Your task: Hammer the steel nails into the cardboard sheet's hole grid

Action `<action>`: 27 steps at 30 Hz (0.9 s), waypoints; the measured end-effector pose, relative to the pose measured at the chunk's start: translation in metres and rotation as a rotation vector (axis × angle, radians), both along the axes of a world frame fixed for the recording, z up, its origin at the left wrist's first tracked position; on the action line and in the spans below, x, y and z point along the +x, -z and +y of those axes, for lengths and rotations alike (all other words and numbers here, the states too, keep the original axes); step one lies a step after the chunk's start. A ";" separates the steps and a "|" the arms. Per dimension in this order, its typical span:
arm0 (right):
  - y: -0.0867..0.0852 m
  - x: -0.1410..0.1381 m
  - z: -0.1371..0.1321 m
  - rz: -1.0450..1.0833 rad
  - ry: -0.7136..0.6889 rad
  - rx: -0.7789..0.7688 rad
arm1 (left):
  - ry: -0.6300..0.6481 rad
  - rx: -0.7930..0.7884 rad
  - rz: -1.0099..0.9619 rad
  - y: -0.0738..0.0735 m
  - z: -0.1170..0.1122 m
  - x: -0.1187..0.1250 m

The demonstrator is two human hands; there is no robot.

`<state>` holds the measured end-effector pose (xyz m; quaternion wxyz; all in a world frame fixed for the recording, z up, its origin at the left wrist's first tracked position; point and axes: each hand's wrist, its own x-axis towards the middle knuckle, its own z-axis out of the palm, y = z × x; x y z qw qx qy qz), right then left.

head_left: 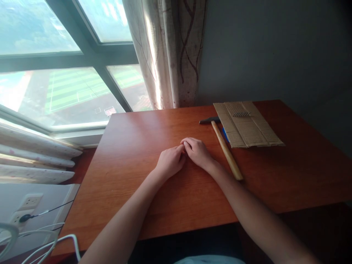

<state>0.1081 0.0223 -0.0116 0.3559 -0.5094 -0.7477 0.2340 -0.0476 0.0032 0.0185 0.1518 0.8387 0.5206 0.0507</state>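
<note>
Wall sockets [31, 201] with a black plug in one sit far left, white cables [66, 238] looping below, then a window [79, 88] with a striped green field outside. Next up, the reddish wooden table [115, 183]: left hand [171, 161] is over it with fingers curled in, meeting the right hand [197, 150], also curled, at the fingertips. Honestly can't tell if anything small is pinched between them. Just right of that lies the hammer [227, 152], wooden handle pointing toward the person, then some blue thing [225, 135] peeking out from the cardboard [253, 132], which has a small ribbed patch [240, 114] on top.
</note>
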 end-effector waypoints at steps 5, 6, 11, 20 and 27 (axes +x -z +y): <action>0.002 0.000 0.001 -0.010 0.000 0.006 | -0.008 -0.015 0.005 -0.003 0.000 0.000; 0.003 0.000 0.001 -0.014 0.000 0.008 | -0.014 -0.023 0.008 -0.003 -0.001 0.001; 0.002 0.001 0.000 -0.020 0.001 0.013 | -0.012 -0.037 0.015 -0.005 -0.001 0.001; -0.001 0.000 -0.002 -0.027 0.004 0.011 | -0.001 -0.018 0.008 -0.002 -0.001 0.001; -0.002 0.000 -0.002 -0.020 0.004 -0.002 | 0.003 -0.007 0.004 -0.002 -0.001 0.001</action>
